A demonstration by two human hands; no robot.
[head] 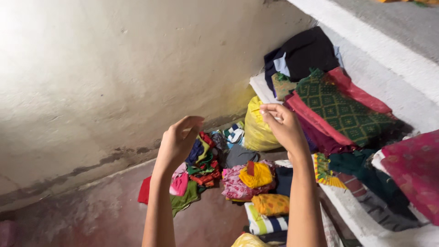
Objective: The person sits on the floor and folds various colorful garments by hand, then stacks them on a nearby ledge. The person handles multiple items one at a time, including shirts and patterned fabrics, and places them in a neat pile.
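Just above the yellow plastic bag [256, 130] that leans against the foot of the wall, the right hand [286, 128] is raised with its thumb and forefinger pinched together on something very thin, seemingly a needle or a short stick [255, 110], whose tip pokes out to the left of the fingertips; it is too small to say for certain what it is. The thin thing's long axis runs roughly level, pointing from the right hand toward the left hand [178, 142], which is lifted to the left of the bag and a little lower than the right. The left hand's fingers are curled loosely and its thumb and forefinger are brought close, but whether they grip a thread or anything else cannot be told. The two hands are well apart, with the bag showing in the gap between them, and the right hand is plainly the one nearer to, and in charge of, the thin thing. Below the bag lies a jumble of coloured cloth scraps [206, 164] on the reddish floor [100, 215], with a small yellow bundle [257, 174] and a pink flowered piece near it. To the right of the bag, folded fabrics are stacked on a white ledge [366, 32], among them a green patterned cloth [343, 110] with a pink border and a black one [306, 52] further back
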